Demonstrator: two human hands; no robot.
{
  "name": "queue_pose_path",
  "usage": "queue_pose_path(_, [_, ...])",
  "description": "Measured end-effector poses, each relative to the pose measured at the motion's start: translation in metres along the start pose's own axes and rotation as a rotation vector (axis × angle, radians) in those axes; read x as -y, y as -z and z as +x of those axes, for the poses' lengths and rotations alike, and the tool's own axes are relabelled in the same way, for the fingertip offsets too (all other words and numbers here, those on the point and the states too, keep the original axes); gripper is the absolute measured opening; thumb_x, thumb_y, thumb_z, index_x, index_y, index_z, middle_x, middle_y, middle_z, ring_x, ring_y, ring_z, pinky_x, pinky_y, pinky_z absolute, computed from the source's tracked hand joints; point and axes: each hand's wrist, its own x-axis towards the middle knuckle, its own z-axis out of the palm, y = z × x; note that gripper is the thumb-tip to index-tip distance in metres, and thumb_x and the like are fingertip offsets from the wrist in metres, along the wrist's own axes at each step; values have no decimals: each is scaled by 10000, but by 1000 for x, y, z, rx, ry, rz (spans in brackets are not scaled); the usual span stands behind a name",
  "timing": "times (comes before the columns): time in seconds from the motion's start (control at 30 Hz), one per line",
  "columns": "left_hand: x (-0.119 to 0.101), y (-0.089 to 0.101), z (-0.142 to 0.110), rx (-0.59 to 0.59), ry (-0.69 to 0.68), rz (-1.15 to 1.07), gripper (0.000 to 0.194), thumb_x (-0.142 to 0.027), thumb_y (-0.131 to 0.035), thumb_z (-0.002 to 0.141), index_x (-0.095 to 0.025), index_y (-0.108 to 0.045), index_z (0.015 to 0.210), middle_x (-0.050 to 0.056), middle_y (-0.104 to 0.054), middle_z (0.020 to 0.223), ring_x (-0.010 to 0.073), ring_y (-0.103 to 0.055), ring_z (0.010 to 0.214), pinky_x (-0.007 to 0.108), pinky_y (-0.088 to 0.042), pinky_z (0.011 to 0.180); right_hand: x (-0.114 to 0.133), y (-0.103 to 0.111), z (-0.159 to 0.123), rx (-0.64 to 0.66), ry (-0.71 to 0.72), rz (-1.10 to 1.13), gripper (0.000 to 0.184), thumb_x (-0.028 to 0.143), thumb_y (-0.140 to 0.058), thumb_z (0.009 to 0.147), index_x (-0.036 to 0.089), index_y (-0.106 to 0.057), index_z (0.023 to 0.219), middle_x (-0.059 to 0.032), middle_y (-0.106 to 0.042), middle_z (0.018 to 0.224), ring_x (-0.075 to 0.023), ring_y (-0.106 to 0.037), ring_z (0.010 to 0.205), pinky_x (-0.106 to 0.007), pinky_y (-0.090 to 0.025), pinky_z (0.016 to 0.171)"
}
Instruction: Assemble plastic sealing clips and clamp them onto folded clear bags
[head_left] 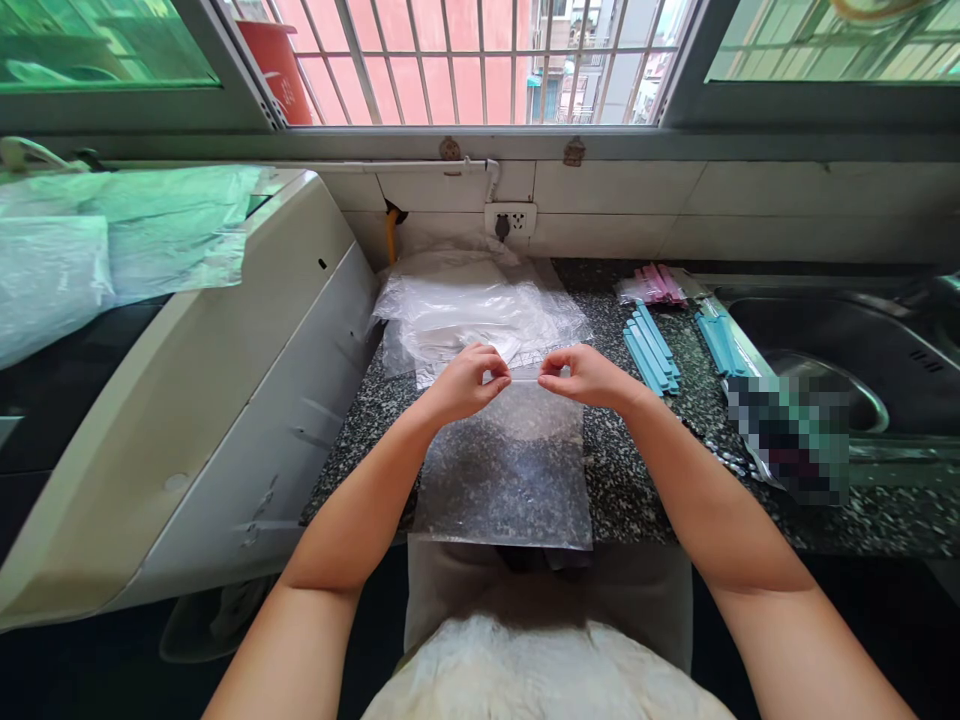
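Currently, left hand (491, 377) and right hand (556, 376) pinch the bag (504, 480) at its 12 o'clock edge, apparently working it; next move likely requires even tension.

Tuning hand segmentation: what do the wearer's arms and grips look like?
Left grip and right grip: bare hands, no gloves or rings visible. Forearms taper to the wrists, no watch or cables visible; no sleeves in frame. Cream top.

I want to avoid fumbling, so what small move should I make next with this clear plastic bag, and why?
Perhaps slide your left hand and right hand slightly apart along the upper edge of the clear, flat, rectangular plastic bag, since both pinch that edge close together.
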Motion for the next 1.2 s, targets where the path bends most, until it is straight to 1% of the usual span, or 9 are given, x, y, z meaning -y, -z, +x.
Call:
queue_pose_path(0.3, [2, -1, 0, -13, -6, -9, 106, -166, -567, 788, -172, -598, 687, 23, -605, 734, 169, -517, 797, 318, -419, 767, -3, -2, 1, -56, 82, -14, 138, 244, -514, 711, 160, -566, 614, -3, -561, 599, -103, -484, 596, -257, -371, 620])
queue_pose_path(0.5, [1, 0, -1, -61, -29, -12, 59, -201, -593, 783, -180, -622, 736, 18, -612, 750, 166, -519, 808, 318, -419, 773, -2, -3, 1, -83, 129, -22, 137, 239, -520, 725, 160, -578, 629, -10, -584, 625, -106, -502, 619, -261, -378, 638])
queue_pose_path(0.6, [-1, 0, -1, -72, -38, -12, 64, -227, -618, 774, -184, -625, 728, 15, -611, 745, 168, -519, 819, 320, -418, 779, -1, -6, 1, -101, 165, -59, 138, 235, -526, 735, 160, -592, 639, -15, -602, 638, -107, -511, 623, -261, -374, 637])
queue_pose_path(0.7, [-1, -1, -1, -57, -33, -12, 90, -220, -613, 776, -183, -617, 695, 16, -611, 736, 167, -518, 808, 324, -417, 782, 2, -9, 2, -112, 194, -113, 138, 224, -531, 741, 160, -601, 641, -22, -609, 645, -111, -513, 629, -266, -372, 647])
queue_pose_path(0.97, [-2, -1, 0, -27, -21, -38, 91, -177, -598, 768, -178, -600, 677, 17, -610, 730, 163, -523, 796, 321, -423, 779, 2, -11, 2, -122, 197, -126, 131, 220, -536, 750, 166, -602, 649, -25, -613, 653, -116, -514, 639, -265, -369, 651])
queue_pose_path(1.2, [-2, -2, 0, -18, -25, -22, 93, -183, -586, 771, -172, -600, 679, 23, -600, 730, 165, -521, 791, 315, -425, 765, 1, -11, 2, -101, 176, -95, 135, 229, -536, 751, 158, -608, 661, -32, -626, 670, -121, -531, 647, -265, -372, 638])
